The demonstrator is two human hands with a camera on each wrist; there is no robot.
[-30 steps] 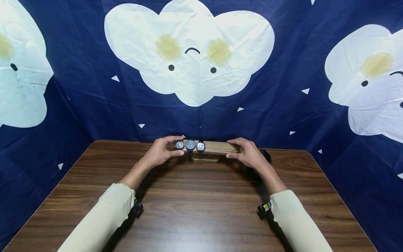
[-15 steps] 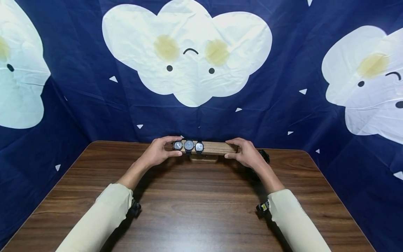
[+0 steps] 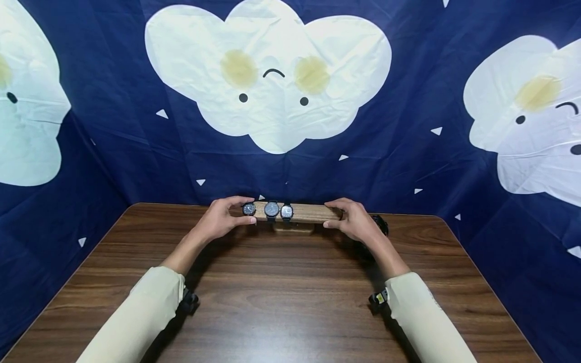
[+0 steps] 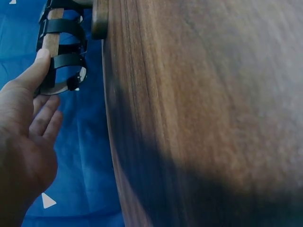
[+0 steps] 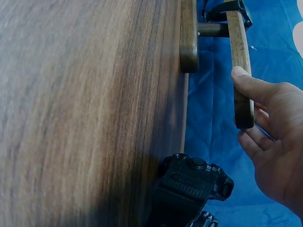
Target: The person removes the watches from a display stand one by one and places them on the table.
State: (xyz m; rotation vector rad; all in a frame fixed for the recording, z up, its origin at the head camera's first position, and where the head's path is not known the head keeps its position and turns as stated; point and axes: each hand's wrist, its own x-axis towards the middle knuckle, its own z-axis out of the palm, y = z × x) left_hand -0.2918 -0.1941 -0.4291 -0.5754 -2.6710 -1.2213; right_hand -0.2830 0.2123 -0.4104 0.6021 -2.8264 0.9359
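Note:
A wooden watch stand stands at the far table edge, its horizontal bar raised on a wooden base. Three dark watches ring the bar's left half: a left watch, a round middle watch and a squarish watch. My left hand grips the left watch at the bar's end, thumb in front and fingers behind. In the left wrist view its black strap loops loosely below the bar. My right hand holds the bar's right end between thumb and fingers.
A chunky black watch-like object with buttons lies by the table's far edge, partly behind my right wrist. A brown wood-grain table spreads before me. Blue cloth with white clouds hangs behind and at both sides.
My left hand and the left watch have slid left along the bar, widening the gap to the middle watch. My right hand keeps its hold on the bar's right end.

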